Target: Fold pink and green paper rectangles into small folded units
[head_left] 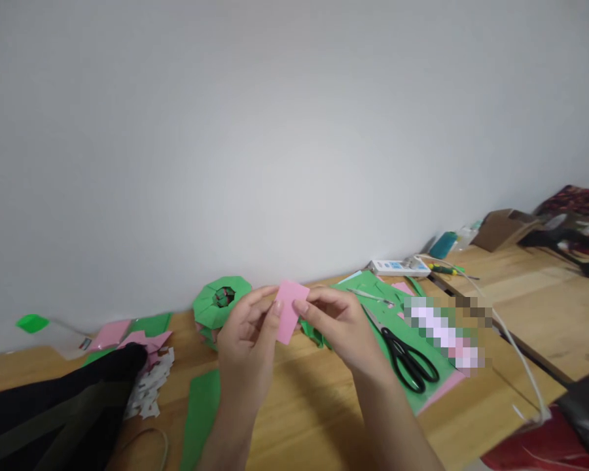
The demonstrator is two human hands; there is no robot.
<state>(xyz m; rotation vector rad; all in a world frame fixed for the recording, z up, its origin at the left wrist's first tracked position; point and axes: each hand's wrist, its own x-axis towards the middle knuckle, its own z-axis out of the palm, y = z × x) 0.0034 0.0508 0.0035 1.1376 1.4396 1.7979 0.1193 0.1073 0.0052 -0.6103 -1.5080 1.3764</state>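
Note:
A small pink paper rectangle (288, 313) is held up above the wooden table, tilted a little. My left hand (250, 330) pinches its left edge with the thumb in front. From the other side my right hand (334, 320) grips the right edge between thumb and fingers. Behind my left hand stands a round green folded-paper piece (209, 302) with an opening in its top. Scissors with black handles (406, 356) lie on green paper sheets (373, 288) to the right of my right hand, beside tweezers (370, 296).
A white power strip (397, 267) sits by the wall, its cable (513, 340) running across the right side. White paper scraps (150, 386), pink paper packs (108, 335) and dark fabric (63, 405) are on the left. A cardboard box (504, 229) stands at the back right.

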